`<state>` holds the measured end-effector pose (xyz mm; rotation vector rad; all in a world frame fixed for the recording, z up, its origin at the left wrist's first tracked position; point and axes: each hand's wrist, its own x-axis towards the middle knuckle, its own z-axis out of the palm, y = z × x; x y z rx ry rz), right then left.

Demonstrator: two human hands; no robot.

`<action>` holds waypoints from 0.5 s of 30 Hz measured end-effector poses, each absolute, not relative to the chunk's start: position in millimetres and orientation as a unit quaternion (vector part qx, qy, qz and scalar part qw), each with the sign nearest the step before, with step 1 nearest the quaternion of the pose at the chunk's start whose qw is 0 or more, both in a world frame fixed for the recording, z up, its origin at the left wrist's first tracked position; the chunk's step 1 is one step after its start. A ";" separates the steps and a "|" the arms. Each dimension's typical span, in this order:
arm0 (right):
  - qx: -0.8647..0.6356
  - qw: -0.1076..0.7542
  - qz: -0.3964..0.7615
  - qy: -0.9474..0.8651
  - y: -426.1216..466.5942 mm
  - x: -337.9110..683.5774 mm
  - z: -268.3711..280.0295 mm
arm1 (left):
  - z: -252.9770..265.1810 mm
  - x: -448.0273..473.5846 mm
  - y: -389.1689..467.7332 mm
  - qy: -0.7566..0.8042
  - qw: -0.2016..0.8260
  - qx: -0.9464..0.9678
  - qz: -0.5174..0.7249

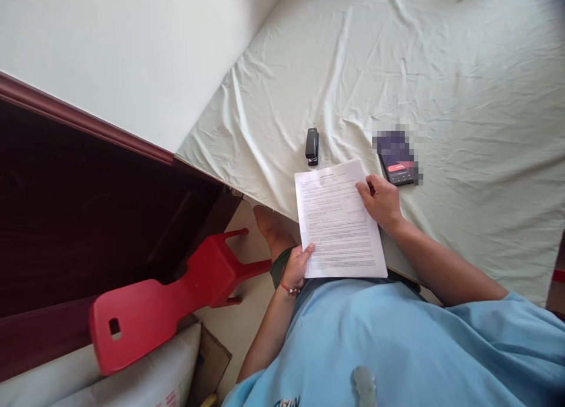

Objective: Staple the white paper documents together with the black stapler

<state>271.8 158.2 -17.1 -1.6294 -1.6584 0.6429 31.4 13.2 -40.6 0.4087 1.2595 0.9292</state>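
A stack of printed paper sheets [338, 224] tilts between my two hands, over the near edge of the cloth-covered surface. My left hand [298, 264], with a red bracelet at the wrist, pinches the lower left edge, thumb on top. On the upper right edge, my right hand [380, 202] is closed, its thumb and fingertips at the paper's margin. The fingers under the sheets are hidden. Just beyond the top edge of the papers lies a black stapler [312, 146]. A dark phone [397, 158], partly pixelated, rests close to my right hand.
A pale, wrinkled cloth [477, 101] covers the broad surface ahead. To the left stands a red plastic chair [145, 318] on the floor, beside dark wooden furniture [88, 218]. White sacks [145, 366] and a cardboard box [214, 357] sit at lower left. A white wall [132, 53] rises behind.
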 end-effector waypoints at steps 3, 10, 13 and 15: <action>-0.638 0.347 0.252 -0.639 162.2 274.4 -22.2 | -41.2 33.5 12.7 0.545 0.699 0.171 0.430; -0.631 0.370 0.249 -0.634 166.1 275.7 -28.3 | -43.8 34.8 4.5 0.519 0.750 0.139 0.386; -0.618 0.410 0.257 -0.619 166.9 274.9 -29.3 | -46.0 33.7 3.4 0.539 0.742 0.165 0.364; -0.611 0.434 0.267 -0.606 167.4 274.7 -30.7 | -46.5 31.4 2.7 0.549 0.733 0.190 0.353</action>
